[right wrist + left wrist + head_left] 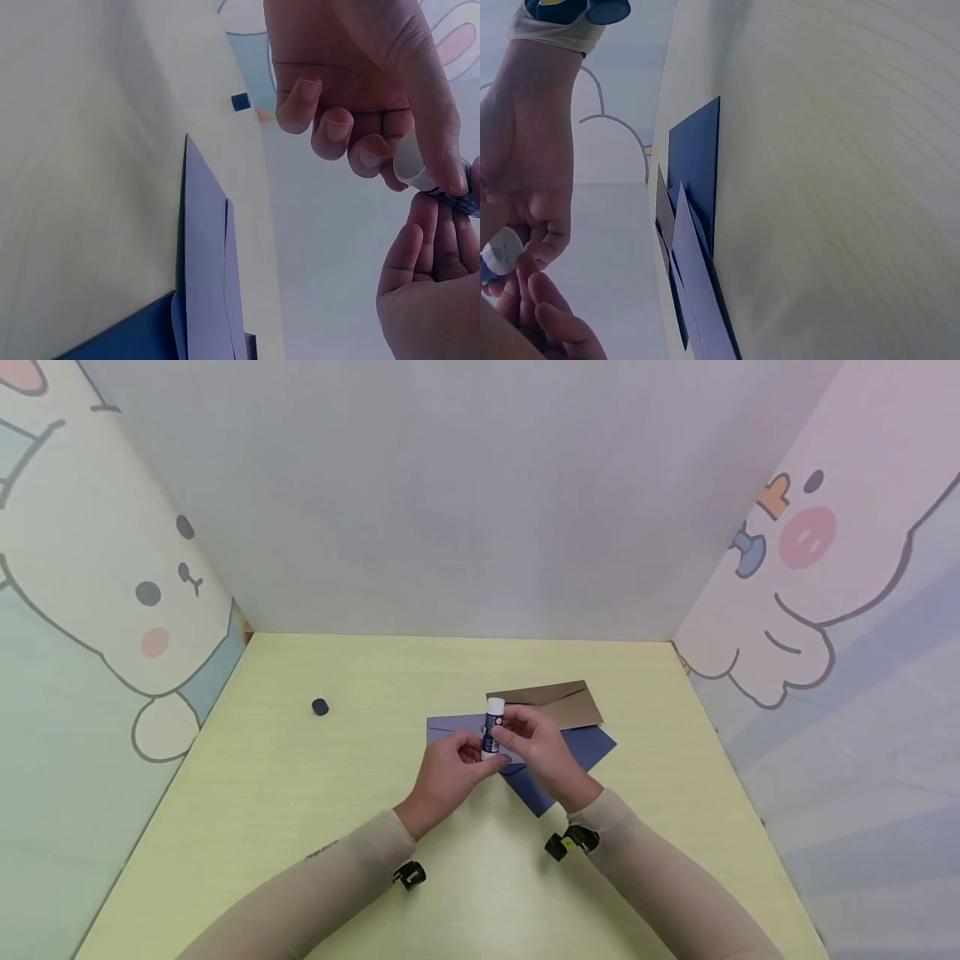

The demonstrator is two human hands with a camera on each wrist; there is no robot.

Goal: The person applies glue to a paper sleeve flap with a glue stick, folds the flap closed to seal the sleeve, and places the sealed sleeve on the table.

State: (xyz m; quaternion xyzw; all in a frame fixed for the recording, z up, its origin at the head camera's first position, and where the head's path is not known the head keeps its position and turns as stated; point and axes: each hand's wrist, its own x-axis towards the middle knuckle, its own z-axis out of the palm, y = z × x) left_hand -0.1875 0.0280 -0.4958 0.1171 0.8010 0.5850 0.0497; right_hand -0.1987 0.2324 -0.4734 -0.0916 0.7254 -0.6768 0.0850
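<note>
A glue stick (492, 722) with a dark blue label stands nearly upright between the two hands, its white top uncovered. My right hand (542, 752) pinches its body between thumb and fingers. At the white base (409, 161), my left hand (446, 770) grips with thumb and curled fingers. Both hands are above a lilac envelope (450, 726), which they partly hide in the head view. That envelope overlaps a dark blue envelope (588, 746) and a brown envelope (573, 708). In the left wrist view, the glue stick's white base (507, 249) shows between the fingers.
A small dark cap (320, 707) lies apart on the pale yellow table (360, 677), to the left. A plain grey wall (465, 527) rises behind the table, and cartoon-printed walls flank it. Both wrists carry small black cameras.
</note>
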